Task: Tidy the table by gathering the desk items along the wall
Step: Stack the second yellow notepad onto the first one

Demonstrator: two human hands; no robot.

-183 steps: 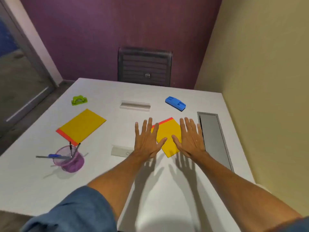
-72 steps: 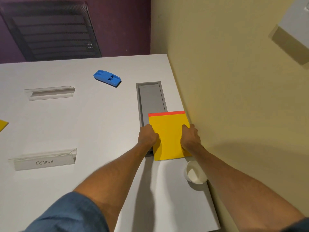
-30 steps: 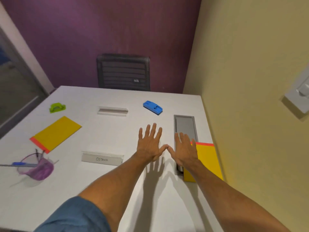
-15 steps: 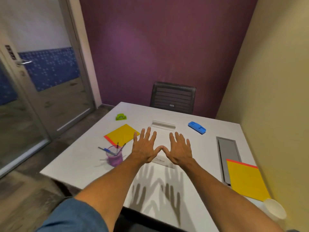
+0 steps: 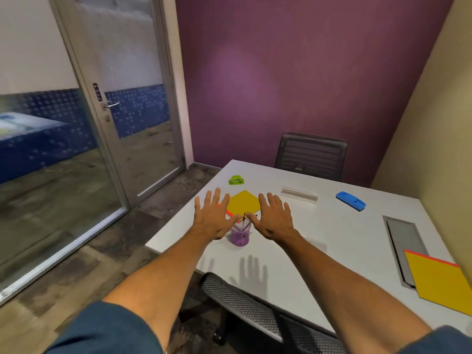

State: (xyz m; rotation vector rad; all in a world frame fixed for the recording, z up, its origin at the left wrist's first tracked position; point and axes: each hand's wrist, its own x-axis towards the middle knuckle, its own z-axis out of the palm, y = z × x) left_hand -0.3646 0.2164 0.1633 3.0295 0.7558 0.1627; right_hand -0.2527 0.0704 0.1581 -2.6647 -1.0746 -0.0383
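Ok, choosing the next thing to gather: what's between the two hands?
In the head view, the purple pen cup stands between the left hand and the right hand, with a yellow folder just beyond it.

We see a white tabletop carrying a translucent purple cup. Just beyond the cup lies a yellow pad with a red edge. Far right of the cup, a second pad is yellow with an orange-red strip. Beyond the cup, we find a lime-green clip to the left and a bright blue block and a grey tray to the right. Behind it stand a black slatted chair and a purple wall. Far left, a blue band is dotted white.
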